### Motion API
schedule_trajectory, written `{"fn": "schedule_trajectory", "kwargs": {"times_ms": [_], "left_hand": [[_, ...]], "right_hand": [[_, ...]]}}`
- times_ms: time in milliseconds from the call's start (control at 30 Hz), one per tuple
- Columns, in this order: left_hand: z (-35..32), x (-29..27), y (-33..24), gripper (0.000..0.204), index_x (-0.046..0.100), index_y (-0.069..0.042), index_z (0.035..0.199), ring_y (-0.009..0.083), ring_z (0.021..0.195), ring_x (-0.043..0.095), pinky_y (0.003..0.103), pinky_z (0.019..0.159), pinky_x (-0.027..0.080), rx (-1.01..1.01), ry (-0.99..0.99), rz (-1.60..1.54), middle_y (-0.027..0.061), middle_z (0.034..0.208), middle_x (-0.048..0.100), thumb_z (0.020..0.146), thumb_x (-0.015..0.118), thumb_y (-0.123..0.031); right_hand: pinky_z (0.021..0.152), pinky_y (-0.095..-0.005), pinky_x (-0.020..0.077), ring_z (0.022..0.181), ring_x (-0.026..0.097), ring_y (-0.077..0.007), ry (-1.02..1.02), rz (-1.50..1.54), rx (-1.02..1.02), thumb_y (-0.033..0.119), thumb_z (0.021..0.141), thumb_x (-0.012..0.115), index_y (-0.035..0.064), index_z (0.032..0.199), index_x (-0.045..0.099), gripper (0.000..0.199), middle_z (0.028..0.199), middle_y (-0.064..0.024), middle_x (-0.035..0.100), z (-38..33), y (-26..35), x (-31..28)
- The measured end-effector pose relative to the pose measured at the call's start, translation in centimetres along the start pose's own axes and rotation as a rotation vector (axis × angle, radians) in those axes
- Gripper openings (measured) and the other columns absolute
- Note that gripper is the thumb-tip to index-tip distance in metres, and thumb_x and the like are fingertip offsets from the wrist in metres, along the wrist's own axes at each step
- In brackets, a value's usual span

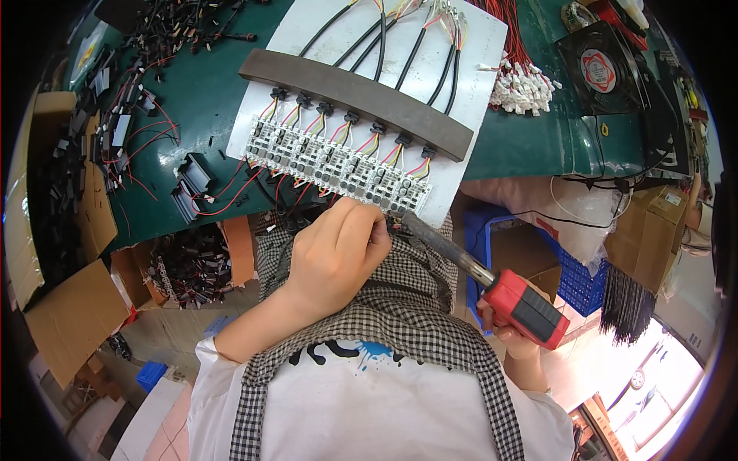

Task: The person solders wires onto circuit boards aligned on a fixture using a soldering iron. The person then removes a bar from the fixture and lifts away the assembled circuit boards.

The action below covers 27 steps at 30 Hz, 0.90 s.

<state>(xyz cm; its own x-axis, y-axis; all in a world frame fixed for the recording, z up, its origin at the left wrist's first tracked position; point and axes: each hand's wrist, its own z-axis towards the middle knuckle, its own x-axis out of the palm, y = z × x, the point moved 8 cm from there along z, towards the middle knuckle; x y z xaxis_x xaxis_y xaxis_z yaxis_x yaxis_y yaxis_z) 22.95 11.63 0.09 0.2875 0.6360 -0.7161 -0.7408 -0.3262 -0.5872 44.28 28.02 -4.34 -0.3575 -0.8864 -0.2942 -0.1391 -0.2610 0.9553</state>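
Your left hand (338,250) is curled shut just below the row of small circuit boards (338,163) on the white plate (477,46); it may be pinching something, but the fingers hide it. Your right hand (513,334) wraps tight around the red-and-black handle of the soldering iron (492,280), its tip near the boards' lower edge.

Red-and-black-handled soldering iron with a dark metal shaft (492,280), tilted, tip toward a row of small grey circuit boards with coloured wires (338,163), flat on a white sheet at the desk edge
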Motion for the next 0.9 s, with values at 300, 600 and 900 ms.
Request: {"fn": "schedule_trajectory", "kwargs": {"times_ms": [300, 600, 900], "left_hand": [[0.2, -0.1, 0.1, 0.023, 0.056, -0.001, 0.086, 0.0213, 0.060, 0.057, 0.030, 0.052, 0.048, -0.012, 0.002, -0.001, 0.0071, 0.075, 0.053, 0.067, 0.068, 0.005], [-0.2, -0.3, 0.7, 0.015, 0.058, -0.003, 0.083, 0.0247, 0.061, 0.059, 0.033, 0.053, 0.047, -0.055, 0.023, -0.020, 0.0093, 0.074, 0.058, 0.072, 0.067, 0.003], [0.2, -0.3, -0.3, 0.016, 0.062, -0.002, 0.090, 0.0255, 0.057, 0.058, 0.034, 0.049, 0.044, 0.144, 0.089, 0.058, 0.0094, 0.075, 0.061, 0.075, 0.069, -0.002]], "right_hand": [[0.058, -0.0277, 0.0518, 0.062, 0.066, -0.0211, -0.031, 0.025, 0.087, 0.033, 0.080, 0.074, -0.0006, 0.093, 0.067, 0.037, 0.086, -0.0119, 0.068, 0.5, 0.4, -0.1], [0.052, -0.0262, 0.0450, 0.060, 0.060, -0.0170, -0.219, 0.588, -0.015, 0.047, 0.076, 0.077, -0.0019, 0.110, 0.051, 0.065, 0.078, -0.0118, 0.064, 3.4, 2.6, -1.2], [0.055, -0.0315, 0.0512, 0.070, 0.061, -0.0217, -0.739, 0.593, -0.148, 0.046, 0.087, 0.064, 0.0012, 0.118, 0.049, 0.056, 0.096, -0.0104, 0.059, 2.7, 2.8, -9.0]]}}
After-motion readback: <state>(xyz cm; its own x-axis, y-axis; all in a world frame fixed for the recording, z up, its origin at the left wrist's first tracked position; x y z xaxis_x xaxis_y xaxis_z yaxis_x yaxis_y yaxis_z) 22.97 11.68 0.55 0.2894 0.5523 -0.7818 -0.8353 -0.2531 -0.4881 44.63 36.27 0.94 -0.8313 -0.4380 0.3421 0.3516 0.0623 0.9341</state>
